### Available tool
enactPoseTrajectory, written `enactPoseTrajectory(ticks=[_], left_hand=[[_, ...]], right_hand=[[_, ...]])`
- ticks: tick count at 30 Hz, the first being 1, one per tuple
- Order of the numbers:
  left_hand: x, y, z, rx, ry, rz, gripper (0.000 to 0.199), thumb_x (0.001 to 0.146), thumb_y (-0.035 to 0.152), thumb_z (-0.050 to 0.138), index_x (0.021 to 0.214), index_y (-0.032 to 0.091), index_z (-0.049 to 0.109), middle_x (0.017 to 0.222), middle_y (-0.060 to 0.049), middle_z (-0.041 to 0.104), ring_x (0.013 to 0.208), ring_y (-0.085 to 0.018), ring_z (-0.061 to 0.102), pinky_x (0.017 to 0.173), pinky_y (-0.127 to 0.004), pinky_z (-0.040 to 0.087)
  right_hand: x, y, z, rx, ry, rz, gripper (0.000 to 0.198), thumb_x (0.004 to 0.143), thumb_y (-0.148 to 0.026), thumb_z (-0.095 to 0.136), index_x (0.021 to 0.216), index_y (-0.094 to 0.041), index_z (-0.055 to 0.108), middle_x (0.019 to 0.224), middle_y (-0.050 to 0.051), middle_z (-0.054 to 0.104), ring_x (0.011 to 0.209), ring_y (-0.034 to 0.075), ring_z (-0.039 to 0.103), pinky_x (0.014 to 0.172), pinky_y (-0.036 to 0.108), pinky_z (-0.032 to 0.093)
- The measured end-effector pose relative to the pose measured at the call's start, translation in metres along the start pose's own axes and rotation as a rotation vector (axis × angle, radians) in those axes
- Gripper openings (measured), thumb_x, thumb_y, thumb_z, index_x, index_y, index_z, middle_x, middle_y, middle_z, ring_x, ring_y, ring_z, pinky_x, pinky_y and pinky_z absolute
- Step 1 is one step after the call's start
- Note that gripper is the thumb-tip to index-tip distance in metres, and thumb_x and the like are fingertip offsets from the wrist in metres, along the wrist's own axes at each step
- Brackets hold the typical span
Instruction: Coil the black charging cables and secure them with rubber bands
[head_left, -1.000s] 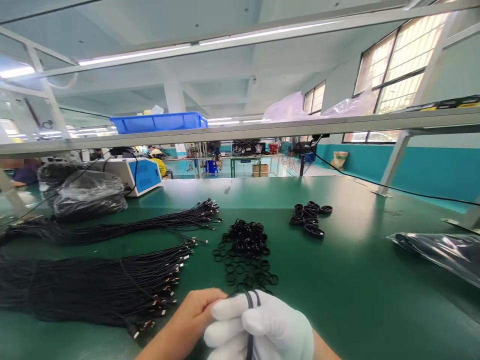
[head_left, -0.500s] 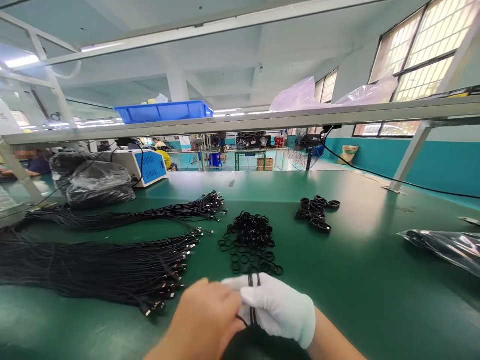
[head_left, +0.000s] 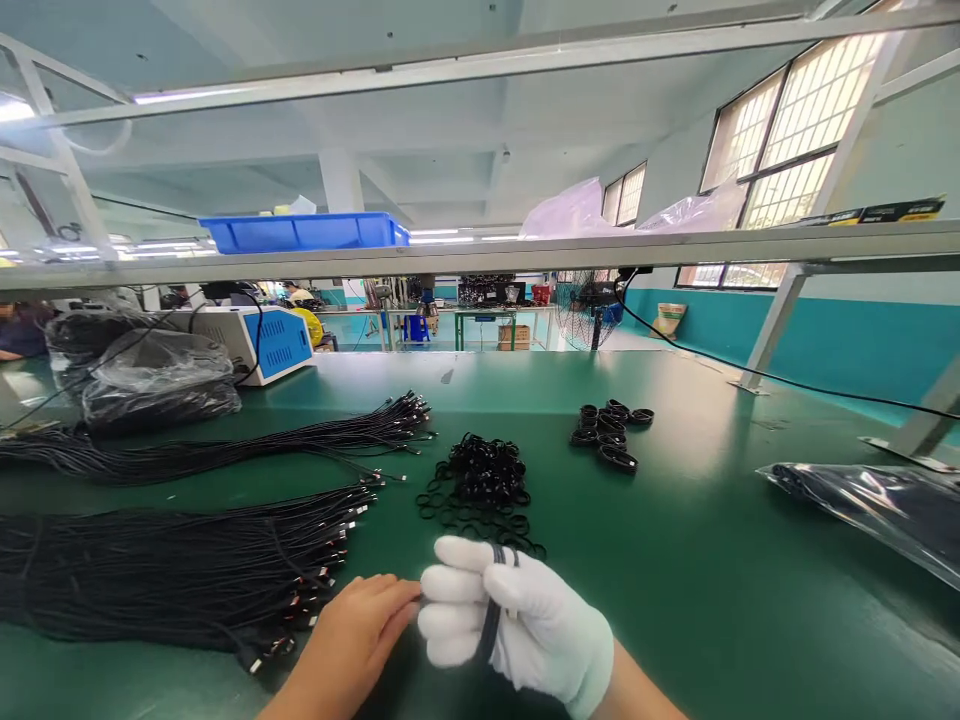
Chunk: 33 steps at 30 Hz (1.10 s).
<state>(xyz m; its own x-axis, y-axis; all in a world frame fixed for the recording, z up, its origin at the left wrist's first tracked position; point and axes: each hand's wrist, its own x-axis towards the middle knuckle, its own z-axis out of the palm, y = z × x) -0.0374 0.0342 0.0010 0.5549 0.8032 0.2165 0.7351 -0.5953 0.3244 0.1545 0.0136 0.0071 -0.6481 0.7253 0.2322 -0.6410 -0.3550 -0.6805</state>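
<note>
My right hand [head_left: 517, 625], in a white glove, is closed around a folded black cable [head_left: 491, 612] low in the middle of the view. My bare left hand [head_left: 352, 635] sits just left of it, fingertips touching the glove's fingers, with the fingers loosely together. A pile of small black rubber rings [head_left: 480, 485] lies on the green table just beyond both hands. To the left, a thick bundle of black cables with metal connector ends [head_left: 187, 570] reaches almost to my left hand.
A second cable bundle [head_left: 247, 445] lies farther back left. A small cluster of wound black coils [head_left: 611, 432] sits mid-right. Plastic bags with black parts lie at far right [head_left: 877, 505] and back left [head_left: 150, 385]. A blue-and-white machine [head_left: 259, 340] stands behind; a shelf rail [head_left: 525, 250] spans overhead.
My left hand has slid back to the left, off the glove, and now only its fingertips touch. The gloved right hand still holds the folded cable, which sits a bit more upright.
</note>
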Motion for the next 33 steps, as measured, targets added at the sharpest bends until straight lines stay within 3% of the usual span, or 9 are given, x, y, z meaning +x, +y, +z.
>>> enactPoseTrajectory(ticks=[5,9,12,17,20,22,27,30,33], left_hand=[[-0.02,0.02,0.017,0.303,0.071,0.15,0.022,0.087,0.015,0.041,0.087,0.024,0.062,0.072,0.001,0.066,0.064,-0.017,0.061,0.061,-0.027,0.039],[-0.018,0.044,0.012,0.376,0.073,0.195,0.019,0.08,0.01,0.048,0.069,0.021,0.058,0.064,0.002,0.063,0.057,-0.016,0.058,0.056,-0.028,0.033],[-0.009,0.049,-0.016,0.333,-0.021,0.167,0.008,0.074,0.016,0.061,0.068,0.021,0.059,0.068,0.002,0.065,0.061,-0.017,0.058,0.056,-0.026,0.031],[0.01,0.035,-0.057,-0.166,-0.235,-0.041,0.008,0.067,0.024,0.07,0.07,0.021,0.062,0.064,0.006,0.061,0.062,-0.012,0.053,0.054,-0.02,0.032],[0.013,0.025,-0.044,-0.57,-0.316,-0.179,0.013,0.059,0.023,0.072,0.065,0.017,0.062,0.058,0.006,0.057,0.056,-0.01,0.049,0.048,-0.018,0.033],[0.01,0.021,-0.026,-0.652,-0.242,-0.233,0.01,0.07,0.025,0.062,0.068,0.015,0.062,0.061,0.003,0.06,0.059,-0.012,0.051,0.052,-0.02,0.037],[-0.012,0.016,0.006,-0.468,-0.074,-0.269,0.022,0.08,0.015,0.039,0.074,0.018,0.061,0.077,-0.001,0.067,0.074,-0.017,0.058,0.064,-0.024,0.042],[-0.023,0.023,0.011,-0.164,-0.108,-0.356,0.029,0.088,0.018,0.034,0.077,0.022,0.06,0.078,0.0,0.068,0.073,-0.017,0.062,0.063,-0.023,0.041],[-0.029,0.038,0.017,0.078,-0.161,-0.314,0.028,0.09,0.016,0.034,0.089,0.024,0.061,0.088,-0.001,0.069,0.078,-0.019,0.066,0.062,-0.023,0.042]], right_hand=[[0.001,-0.008,-0.004,0.107,0.225,-0.127,0.027,0.069,-0.029,0.073,0.085,-0.016,0.056,0.075,-0.001,0.05,0.069,0.011,0.048,0.067,0.028,0.036],[0.0,0.006,-0.008,-0.046,0.405,0.0,0.045,0.066,-0.031,0.076,0.104,-0.016,0.058,0.095,0.007,0.061,0.082,0.015,0.057,0.082,0.035,0.039],[-0.002,0.018,-0.008,-0.094,0.339,0.149,0.045,0.062,-0.029,0.078,0.1,-0.011,0.062,0.084,0.007,0.063,0.072,0.014,0.058,0.075,0.032,0.041],[-0.009,0.033,-0.01,-0.011,-0.008,0.395,0.043,0.066,-0.033,0.073,0.099,-0.006,0.063,0.077,0.01,0.064,0.073,0.018,0.061,0.079,0.039,0.04],[-0.01,0.038,-0.008,0.025,-0.028,0.389,0.035,0.067,-0.027,0.07,0.093,-0.005,0.064,0.073,0.01,0.064,0.071,0.017,0.058,0.081,0.038,0.037],[-0.006,0.037,-0.001,0.12,-0.021,0.346,0.03,0.065,-0.026,0.072,0.087,-0.007,0.062,0.068,0.005,0.059,0.067,0.014,0.054,0.077,0.034,0.036],[0.007,0.023,0.012,0.373,0.041,0.107,0.034,0.059,-0.024,0.078,0.08,-0.014,0.054,0.065,-0.004,0.038,0.06,0.008,0.039,0.058,0.023,0.027],[0.009,0.016,0.006,0.286,0.195,-0.062,0.031,0.066,-0.026,0.074,0.088,-0.014,0.056,0.069,-0.002,0.043,0.066,0.011,0.044,0.063,0.026,0.032],[0.007,0.015,-0.004,0.173,0.4,-0.07,0.041,0.067,-0.029,0.075,0.101,-0.014,0.057,0.083,0.004,0.056,0.08,0.016,0.054,0.076,0.033,0.038]])
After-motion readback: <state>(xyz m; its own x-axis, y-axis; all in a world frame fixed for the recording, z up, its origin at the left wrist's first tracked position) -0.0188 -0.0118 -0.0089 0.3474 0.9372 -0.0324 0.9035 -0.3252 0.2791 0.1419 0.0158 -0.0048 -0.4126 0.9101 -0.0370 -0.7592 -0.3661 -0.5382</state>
